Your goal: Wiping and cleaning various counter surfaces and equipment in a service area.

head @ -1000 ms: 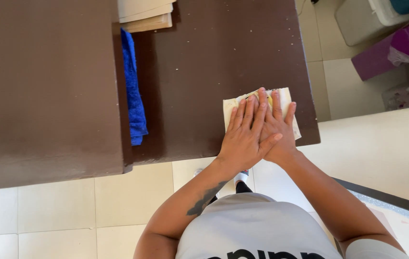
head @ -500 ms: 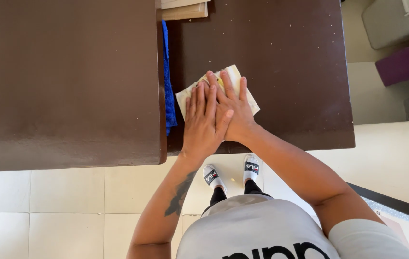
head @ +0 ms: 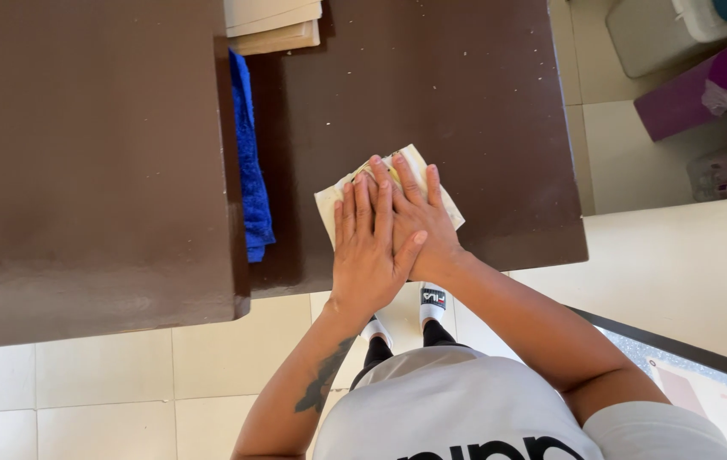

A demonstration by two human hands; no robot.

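A folded cream cloth (head: pixel 328 203) lies on the dark brown table (head: pixel 466 94), near its front edge. Both my hands press flat on it, fingers stretched forward. My right hand (head: pixel 421 213) rests directly on the cloth. My left hand (head: pixel 365 251) lies beside it and partly over it, with its thumb across the back of the right hand. Neither hand grips the cloth; only its corners show around my fingers.
A blue towel (head: pixel 248 162) hangs in the gap beside a second, higher brown surface (head: pixel 82 153) on the left. Cream boards (head: pixel 274 21) sit stacked at the table's far edge. A purple box (head: pixel 696 89), a grey bin (head: pixel 653 34) and a white counter (head: pixel 679 264) are on the right.
My hands slid the cloth left across the table toward the blue towel, then back a little to the right. They stayed pressed flat, one over the other.
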